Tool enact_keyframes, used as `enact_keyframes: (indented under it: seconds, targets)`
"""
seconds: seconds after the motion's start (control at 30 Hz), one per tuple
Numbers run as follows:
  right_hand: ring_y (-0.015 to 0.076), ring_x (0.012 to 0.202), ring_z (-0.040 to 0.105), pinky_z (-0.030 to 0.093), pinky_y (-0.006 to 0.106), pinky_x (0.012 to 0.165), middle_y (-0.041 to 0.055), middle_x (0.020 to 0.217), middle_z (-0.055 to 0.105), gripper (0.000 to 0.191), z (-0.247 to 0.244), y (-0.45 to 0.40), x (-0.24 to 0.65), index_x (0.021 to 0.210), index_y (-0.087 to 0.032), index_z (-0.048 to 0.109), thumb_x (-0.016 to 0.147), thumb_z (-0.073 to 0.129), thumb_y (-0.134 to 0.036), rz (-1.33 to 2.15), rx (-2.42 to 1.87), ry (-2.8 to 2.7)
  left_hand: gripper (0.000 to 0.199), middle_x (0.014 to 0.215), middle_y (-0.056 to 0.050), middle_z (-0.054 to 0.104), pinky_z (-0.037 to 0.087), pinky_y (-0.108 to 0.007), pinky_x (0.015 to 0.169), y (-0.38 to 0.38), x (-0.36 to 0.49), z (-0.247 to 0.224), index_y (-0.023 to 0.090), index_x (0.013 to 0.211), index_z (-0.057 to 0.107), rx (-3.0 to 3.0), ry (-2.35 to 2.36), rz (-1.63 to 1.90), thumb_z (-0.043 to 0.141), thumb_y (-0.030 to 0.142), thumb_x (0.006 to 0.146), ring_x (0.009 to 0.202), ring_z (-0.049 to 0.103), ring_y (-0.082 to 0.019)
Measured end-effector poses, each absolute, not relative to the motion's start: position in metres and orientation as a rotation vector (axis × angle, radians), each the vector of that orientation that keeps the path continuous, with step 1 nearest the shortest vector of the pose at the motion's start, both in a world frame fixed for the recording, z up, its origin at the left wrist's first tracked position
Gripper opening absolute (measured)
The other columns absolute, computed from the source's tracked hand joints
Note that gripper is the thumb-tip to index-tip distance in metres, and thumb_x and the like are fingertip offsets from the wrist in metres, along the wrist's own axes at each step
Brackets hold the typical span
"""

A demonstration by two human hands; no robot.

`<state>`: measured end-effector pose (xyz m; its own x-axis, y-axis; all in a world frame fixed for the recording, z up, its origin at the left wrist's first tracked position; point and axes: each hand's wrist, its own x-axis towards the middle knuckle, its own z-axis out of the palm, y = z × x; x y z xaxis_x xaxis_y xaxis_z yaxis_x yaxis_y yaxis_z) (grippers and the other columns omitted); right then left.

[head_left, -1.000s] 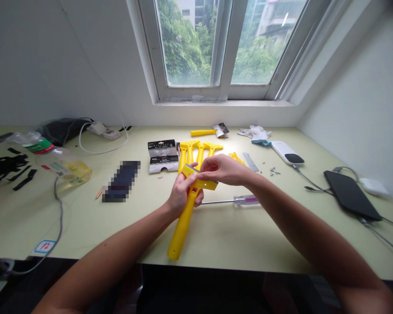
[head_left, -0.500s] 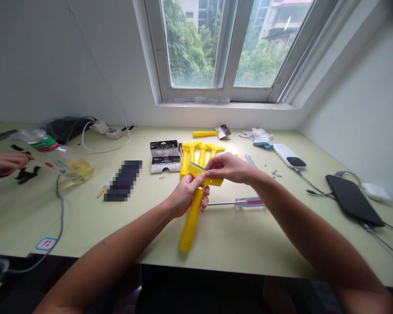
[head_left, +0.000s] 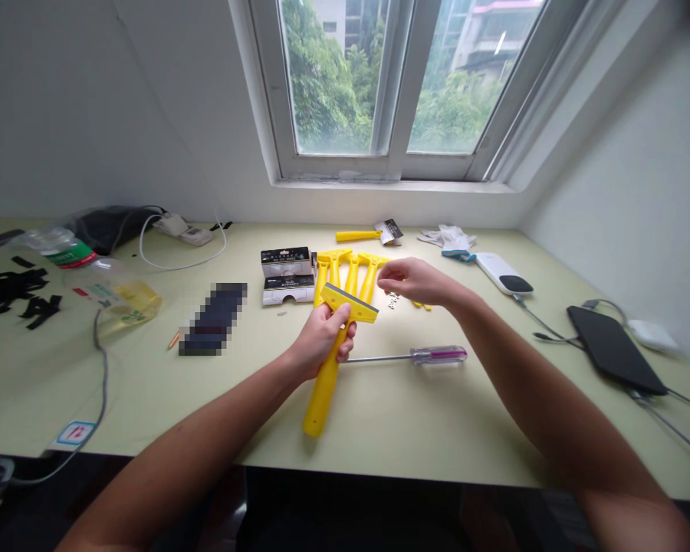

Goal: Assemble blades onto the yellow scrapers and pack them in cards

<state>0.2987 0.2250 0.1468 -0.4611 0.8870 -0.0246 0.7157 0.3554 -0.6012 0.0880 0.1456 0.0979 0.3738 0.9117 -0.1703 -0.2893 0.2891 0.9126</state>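
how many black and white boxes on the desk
2: the rear box sits just behind the front box, both left of the fanned yellow scrapers. Another box could be hidden behind the scrapers.

Screwdriver [head_left: 435, 355] right of held scraper [head_left: 324, 397]; spare scrapers [head_left: 345, 274] behind; boxes [head_left: 286, 262] left of them.

The left hand [head_left: 322, 341] is closed in a firm grip, while the right hand [head_left: 417, 281] is half open, with fingers lightly curled, a little apart from it.
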Motion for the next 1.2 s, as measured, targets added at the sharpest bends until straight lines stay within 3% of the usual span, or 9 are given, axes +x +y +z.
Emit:
enact_keyframes:
  seconds: [0.17, 0.37, 0.57, 0.8, 1.0, 1.2]
  targets:
    - [0.015, 0.054, 0.059, 0.039, 0.025, 0.048, 0.0054, 0.072, 0.068, 0.017, 0.13, 0.243, 0.322, 0.079, -0.018, 0.07, 0.078, 0.062, -0.034, 0.701, -1.832, -2.57, 0.027, 0.071, 0.004, 0.051, 0.032, -0.016, 0.036, 0.149, 0.088, 0.094, 0.018, 0.083, 0.041, 0.892, 0.832, 0.96, 0.056, 0.041, 0.087, 0.041, 0.041, -0.003]
    - [0.0194, 0.067, 0.062, 0.038, 0.027, 0.054, 0.0079, 0.075, 0.069, 0.021, 0.119, 0.241, 0.309, 0.075, -0.018, 0.071, 0.077, 0.063, -0.037, 0.38, -1.912, -2.647, 0.024, 0.074, 0.003, 0.052, 0.034, -0.018, 0.039, 0.149, 0.089, 0.092, 0.018, 0.084, 0.043, 0.872, 0.79, 0.969, 0.057, 0.037, 0.087, 0.044, 0.045, -0.004]
    - [0.0199, 0.07, 0.062, 0.039, 0.027, 0.056, 0.01, 0.08, 0.07, 0.015, 0.115, 0.242, 0.307, 0.078, -0.017, 0.073, 0.073, 0.061, -0.024, 0.425, -1.939, -2.664, 0.023, 0.075, 0.003, 0.053, 0.035, -0.019, 0.04, 0.146, 0.089, 0.094, 0.018, 0.083, 0.044, 0.882, 0.758, 0.96, 0.057, 0.037, 0.087, 0.046, 0.046, -0.005]
    - [0.0169, 0.064, 0.061, 0.04, 0.024, 0.052, 0.0067, 0.073, 0.069, 0.011, 0.115, 0.247, 0.314, 0.074, -0.017, 0.071, 0.07, 0.063, -0.024, 0.647, -1.892, -2.68, 0.025, 0.075, 0.002, 0.053, 0.036, -0.019, 0.04, 0.146, 0.088, 0.093, 0.018, 0.084, 0.045, 0.897, 0.743, 0.94, 0.057, 0.038, 0.087, 0.046, 0.046, -0.005]
    - [0.012, 0.056, 0.055, 0.041, 0.022, 0.047, 0.0004, 0.069, 0.064, 0.013, 0.148, 0.233, 0.321, 0.078, -0.018, 0.064, 0.075, 0.061, -0.03, 0.896, -1.476, -2.526, 0.026, 0.075, 0.001, 0.054, 0.037, -0.02, 0.04, 0.147, 0.088, 0.093, 0.017, 0.084, 0.046, 0.901, 0.727, 0.94, 0.056, 0.04, 0.087, 0.045, 0.047, -0.006]
    - [0.0161, 0.077, 0.063, 0.048, 0.025, 0.068, 0.0042, 0.088, 0.071, 0.024, 0.169, 0.206, 0.297, 0.095, -0.017, 0.07, 0.078, 0.063, -0.034, 0.906, -1.071, -2.385, 0.026, 0.077, 0.0, 0.055, 0.04, -0.021, 0.041, 0.144, 0.09, 0.094, 0.016, 0.086, 0.046, 0.932, 0.681, 0.921, 0.052, 0.041, 0.089, 0.047, 0.049, -0.007]
